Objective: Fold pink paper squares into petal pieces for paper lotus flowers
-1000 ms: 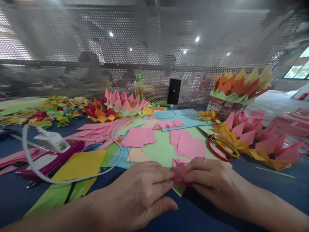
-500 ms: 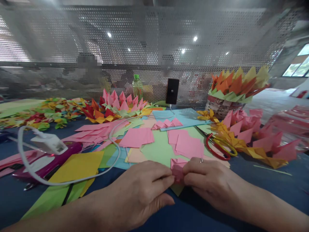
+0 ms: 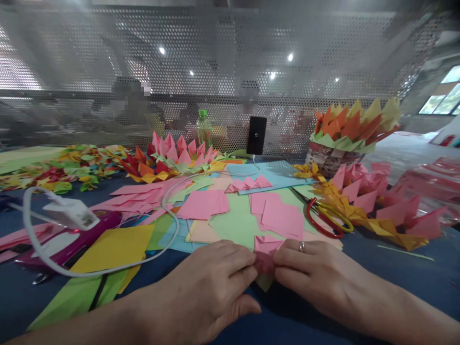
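Note:
My left hand (image 3: 212, 282) and my right hand (image 3: 312, 275) meet at the near middle of the blue table (image 3: 323, 321). Both pinch a small folded pink paper piece (image 3: 265, 247) between their fingertips, pressing it down onto a green sheet (image 3: 239, 223). A ring shows on my right hand. Flat pink paper squares (image 3: 282, 215) lie just beyond the hands, and more pink squares (image 3: 204, 203) sit to their left.
Red-handled scissors (image 3: 325, 220) lie right of the pink squares. A white charger with cable (image 3: 70, 213) rests on a magenta device (image 3: 72, 235) at left. Folded paper flowers (image 3: 172, 160), a paper-filled basket (image 3: 345, 139), a phone (image 3: 257, 135) and a green bottle (image 3: 203, 128) stand by the mesh screen.
Both hands keep pinching the pink piece; the fingers have shifted slightly on it and the view has drifted a little.

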The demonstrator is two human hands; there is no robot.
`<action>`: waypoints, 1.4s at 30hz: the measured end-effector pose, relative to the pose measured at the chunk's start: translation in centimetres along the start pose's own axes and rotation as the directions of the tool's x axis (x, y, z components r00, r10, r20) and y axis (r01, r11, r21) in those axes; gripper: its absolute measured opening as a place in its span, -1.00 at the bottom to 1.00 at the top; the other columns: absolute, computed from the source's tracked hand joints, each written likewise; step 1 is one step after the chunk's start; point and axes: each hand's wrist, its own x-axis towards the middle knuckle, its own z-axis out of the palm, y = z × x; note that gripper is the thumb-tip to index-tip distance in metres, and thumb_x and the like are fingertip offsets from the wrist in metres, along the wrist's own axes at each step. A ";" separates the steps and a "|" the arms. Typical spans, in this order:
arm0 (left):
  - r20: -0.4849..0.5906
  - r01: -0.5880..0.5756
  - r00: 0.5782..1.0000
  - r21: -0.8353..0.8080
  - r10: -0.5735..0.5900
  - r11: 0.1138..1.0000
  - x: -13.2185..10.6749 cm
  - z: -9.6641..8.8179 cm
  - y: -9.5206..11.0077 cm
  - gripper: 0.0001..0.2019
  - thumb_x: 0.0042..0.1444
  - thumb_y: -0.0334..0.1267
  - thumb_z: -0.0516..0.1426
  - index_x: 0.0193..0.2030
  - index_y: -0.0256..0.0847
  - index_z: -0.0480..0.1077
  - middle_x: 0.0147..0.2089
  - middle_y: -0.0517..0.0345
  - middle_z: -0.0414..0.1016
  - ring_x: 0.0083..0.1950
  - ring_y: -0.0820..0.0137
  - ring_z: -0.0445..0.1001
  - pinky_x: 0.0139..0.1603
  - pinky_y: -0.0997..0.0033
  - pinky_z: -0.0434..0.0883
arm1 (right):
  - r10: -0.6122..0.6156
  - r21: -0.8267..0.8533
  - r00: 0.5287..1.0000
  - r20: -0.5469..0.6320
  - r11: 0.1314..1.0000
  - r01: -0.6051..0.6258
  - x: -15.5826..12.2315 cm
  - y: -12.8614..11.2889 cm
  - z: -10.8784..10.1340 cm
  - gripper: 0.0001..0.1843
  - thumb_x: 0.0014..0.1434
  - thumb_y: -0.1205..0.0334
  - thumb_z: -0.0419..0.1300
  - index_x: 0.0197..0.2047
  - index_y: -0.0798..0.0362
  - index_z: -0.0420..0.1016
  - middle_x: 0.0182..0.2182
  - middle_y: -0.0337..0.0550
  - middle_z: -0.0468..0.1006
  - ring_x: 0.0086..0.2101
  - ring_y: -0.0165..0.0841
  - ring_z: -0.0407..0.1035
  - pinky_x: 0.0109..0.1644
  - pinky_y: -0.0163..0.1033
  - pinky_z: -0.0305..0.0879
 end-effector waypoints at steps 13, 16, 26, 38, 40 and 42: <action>0.000 -0.009 1.000 0.011 0.009 1.000 0.0 0.1 0.1 -0.72 0.34 -0.14 0.02 -0.06 -0.30 0.43 -0.10 -0.02 0.49 -0.04 0.21 0.45 0.02 0.18 0.42 | 0.089 0.044 0.996 0.004 0.995 -0.089 -0.4 -0.1 0.5 -0.70 0.39 0.37 -0.10 0.02 0.12 0.42 -0.16 -0.06 0.50 -0.24 -0.27 0.36 -0.20 -0.19 0.32; 0.012 -0.007 1.000 0.005 0.007 1.000 0.1 0.0 0.1 -0.71 0.34 -0.14 0.02 -0.01 -0.31 0.41 -0.08 -0.02 0.48 -0.04 0.19 0.45 0.02 0.15 0.43 | 0.092 0.027 0.995 -0.045 0.996 -0.090 -0.5 0.0 0.7 -0.69 0.38 0.40 -0.10 0.01 0.11 0.43 -0.14 -0.05 0.50 -0.21 -0.25 0.36 -0.18 -0.18 0.31; -0.017 -0.003 1.000 -0.007 0.003 1.000 -0.1 0.1 0.1 -0.71 0.33 -0.14 0.03 -0.01 -0.31 0.42 -0.08 -0.04 0.50 -0.04 0.17 0.45 0.00 0.14 0.43 | -0.026 -0.022 1.000 -0.017 0.999 0.026 0.0 -0.1 0.2 -0.71 0.38 0.40 -0.08 -0.17 0.13 0.47 -0.31 -0.09 0.50 -0.33 -0.27 0.30 -0.31 -0.18 0.21; 0.037 0.022 0.999 -0.027 -0.021 0.999 0.0 0.1 0.1 -0.66 0.28 -0.07 0.10 0.00 -0.32 0.40 -0.03 -0.05 0.45 -0.01 0.14 0.41 0.00 0.14 0.40 | -0.011 0.033 1.000 0.009 0.999 0.011 0.0 -0.1 0.1 -0.74 0.39 0.41 -0.06 -0.11 0.15 0.46 -0.26 -0.07 0.50 -0.27 -0.29 0.32 -0.24 -0.22 0.25; 0.035 0.015 0.999 -0.024 -0.014 1.000 0.0 0.2 0.1 -0.64 0.28 -0.05 0.08 -0.01 -0.32 0.41 -0.03 -0.06 0.45 0.00 0.13 0.41 -0.01 0.13 0.40 | 0.009 0.037 1.000 0.014 0.999 -0.009 0.0 -0.1 0.3 -0.73 0.39 0.40 -0.07 -0.14 0.13 0.46 -0.25 -0.09 0.49 -0.27 -0.29 0.32 -0.24 -0.21 0.25; 0.028 0.012 1.000 -0.017 -0.012 1.000 0.1 0.2 0.0 -0.64 0.29 -0.04 0.07 -0.02 -0.33 0.42 -0.02 -0.08 0.45 -0.01 0.13 0.41 -0.02 0.13 0.40 | 0.020 0.034 1.000 0.013 0.999 -0.020 -0.2 0.0 0.4 -0.71 0.40 0.38 -0.08 -0.18 0.11 0.46 -0.26 -0.10 0.49 -0.29 -0.29 0.31 -0.27 -0.20 0.23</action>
